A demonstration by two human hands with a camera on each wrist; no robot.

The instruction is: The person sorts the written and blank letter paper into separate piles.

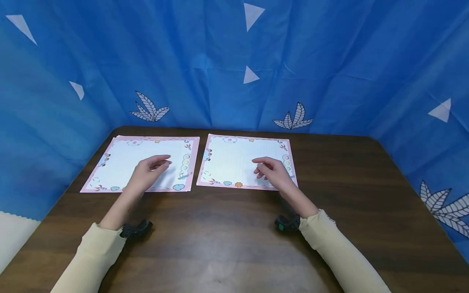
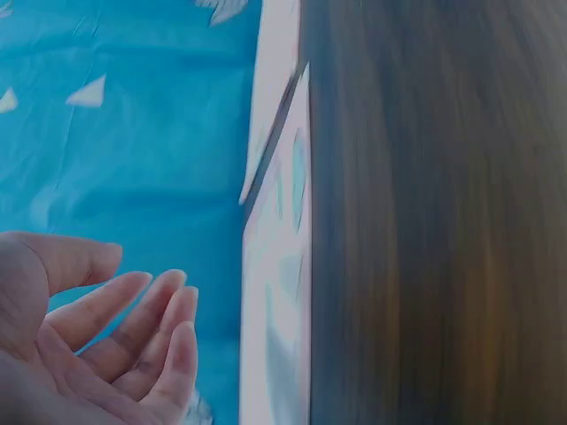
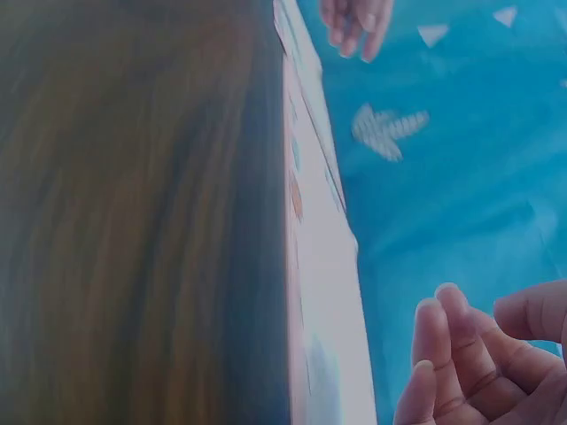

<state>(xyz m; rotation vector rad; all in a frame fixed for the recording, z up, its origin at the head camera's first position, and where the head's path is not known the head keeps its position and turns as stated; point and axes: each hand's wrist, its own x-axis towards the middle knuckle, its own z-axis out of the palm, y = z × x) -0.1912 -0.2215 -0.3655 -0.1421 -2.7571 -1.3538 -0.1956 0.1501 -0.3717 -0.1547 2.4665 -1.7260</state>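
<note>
Two sets of white paper with pink decorated borders lie side by side on the table. Over the left paper stack [image 1: 121, 162], whose edges show more than one sheet, hovers my left hand [image 1: 148, 171], its fingers loosely bent and holding nothing. My right hand [image 1: 272, 173] hangs above the right-hand paper [image 1: 231, 162], near its right edge, also with relaxed fingers and nothing in them. In the left wrist view, the left hand [image 2: 115, 336] appears palm up to the camera, apart from the paper [image 2: 275, 310]. The right wrist view shows the right hand [image 3: 487, 363] likewise bare.
A dark brown wooden table [image 1: 212, 236] extends in front of and to the right of the papers. Blue cloth [image 1: 220, 61] with white triangles and leaf prints hangs behind and along the sides. Each wrist carries a black strapped device [image 1: 135, 230].
</note>
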